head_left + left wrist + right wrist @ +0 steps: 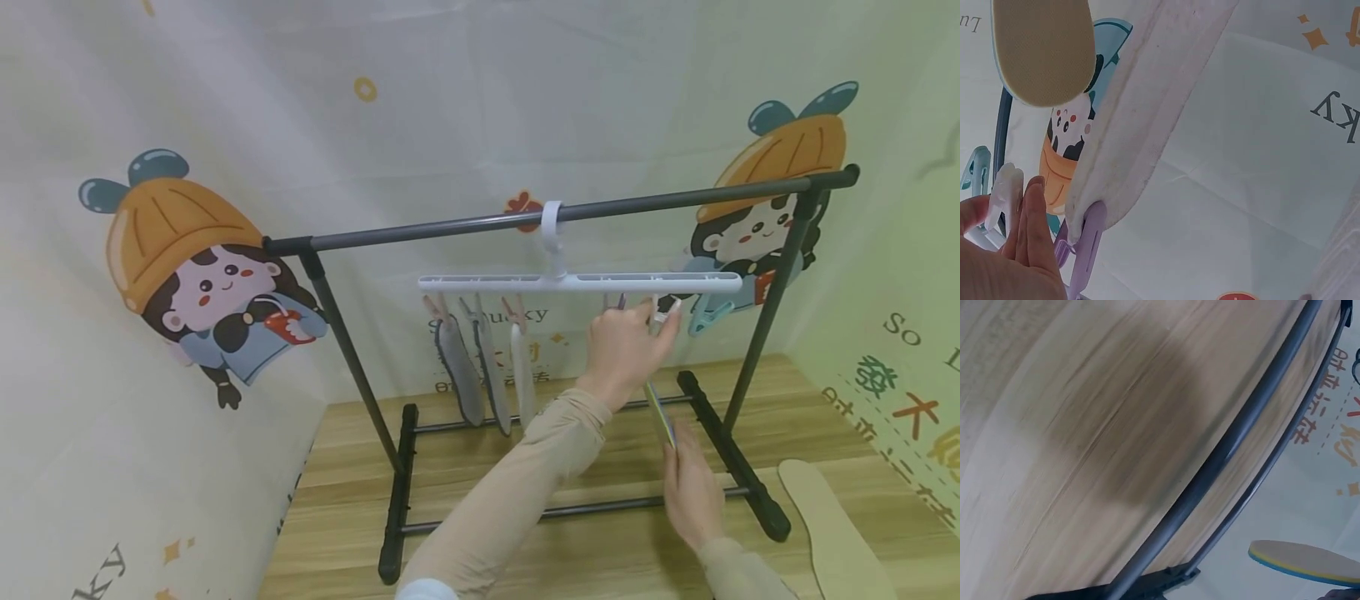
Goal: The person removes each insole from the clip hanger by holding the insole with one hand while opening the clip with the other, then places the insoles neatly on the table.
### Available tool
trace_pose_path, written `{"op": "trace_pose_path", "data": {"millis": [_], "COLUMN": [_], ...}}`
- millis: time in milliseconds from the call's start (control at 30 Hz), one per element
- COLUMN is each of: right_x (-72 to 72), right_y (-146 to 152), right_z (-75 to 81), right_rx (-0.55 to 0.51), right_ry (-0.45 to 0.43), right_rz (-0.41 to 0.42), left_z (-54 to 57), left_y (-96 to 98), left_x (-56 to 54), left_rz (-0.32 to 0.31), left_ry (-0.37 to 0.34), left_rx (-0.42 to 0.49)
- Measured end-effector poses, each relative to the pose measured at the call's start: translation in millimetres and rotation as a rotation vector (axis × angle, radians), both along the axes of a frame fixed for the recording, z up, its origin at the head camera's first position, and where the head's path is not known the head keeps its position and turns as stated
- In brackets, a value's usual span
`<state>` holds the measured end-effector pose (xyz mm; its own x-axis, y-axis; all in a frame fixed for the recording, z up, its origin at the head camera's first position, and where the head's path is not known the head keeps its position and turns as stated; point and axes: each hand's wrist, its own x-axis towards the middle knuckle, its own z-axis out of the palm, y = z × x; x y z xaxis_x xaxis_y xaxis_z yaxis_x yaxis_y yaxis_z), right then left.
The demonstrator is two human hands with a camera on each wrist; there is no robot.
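Note:
My left hand (624,346) is raised under the white hanger (487,284) and pinches a white clothespin (1005,197) between thumb and fingers. Lower down, my right hand (693,487) holds an insole (660,412) upright and edge-on; its tan face and blue-yellow rim show in the wrist views. Close beside the left hand, a purple clothespin (1088,247) grips a whitish insole (1147,112). Two grey insoles (459,371) and a white insole (522,375) hang from clips on the hanger's left side. An unloaded teal clothespin (708,317) hangs at the right.
The hanger hooks over the dark top bar of a rack (427,228), whose black feet (397,508) stand on a wood-patterned surface (337,492). A loose beige insole (832,533) lies at the right. Behind hangs a printed cloth (450,125) with cartoon figures.

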<state>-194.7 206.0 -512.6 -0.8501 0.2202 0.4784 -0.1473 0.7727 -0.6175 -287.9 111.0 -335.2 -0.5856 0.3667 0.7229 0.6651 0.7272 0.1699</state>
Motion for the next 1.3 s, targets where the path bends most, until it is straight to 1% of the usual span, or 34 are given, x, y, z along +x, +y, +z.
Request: {"op": "trace_pose_path", "data": {"millis": [167, 300, 467, 567, 733, 833, 933, 1067, 1133, 1167, 1300], "right_x": [1.2, 2.2, 2.6, 3.3, 4.3, 5.2, 5.8, 6.7, 7.3, 7.9, 9.6], "right_y": [1.5, 2.5, 3.3, 3.7, 3.6, 3.4, 3.9, 6.8, 8.9, 10.0, 15.0], "right_z": [-3.5, -4.4, -5.2, -5.4, -5.9, -6.5, -7.5, -10.2, -11.3, -11.6, -12.6], "right_rx": [0.025, 0.032, 0.038, 0.048, 0.05, 0.05, 0.046, 0.05, 0.049, 0.049, 0.044], "right_ry": [-0.008, -0.012, 0.001, 0.001, -0.005, 0.001, 0.004, 0.022, 0.032, 0.035, 0.024], "right_rz": [-0.014, -0.025, -0.018, -0.009, -0.006, -0.008, -0.007, -0.019, -0.028, -0.036, -0.042], "left_z": [2.1, 2.0, -2.0, -4.6, -7.3, -8.1, -9.0, -12.1, -14.1, -15.0, -18.0], "left_y": [-1.4, -3.9, -8.2, -10.7, -14.0, -16.2, -18.7, -22.0, -24.2, -25.5, -33.1], "left_x": [1.1, 2.4, 5.0, 7.2, 10.9, 14.4, 18.2, 20.8, 21.7, 22.4, 28.4], "left_rz": [0.002, -0.014, -0.033, -0.058, -0.113, -0.136, -0.159, -0.194, -0.206, -0.201, -0.211], "left_ry": [-0.037, -0.054, -0.018, -0.017, -0.067, -0.075, -0.055, 0.0, 0.014, 0.027, -0.014], "left_rx": [-0.024, -0.052, -0.093, -0.094, -0.055, -0.042, -0.023, 0.004, 0.011, 0.008, 0.047]}}
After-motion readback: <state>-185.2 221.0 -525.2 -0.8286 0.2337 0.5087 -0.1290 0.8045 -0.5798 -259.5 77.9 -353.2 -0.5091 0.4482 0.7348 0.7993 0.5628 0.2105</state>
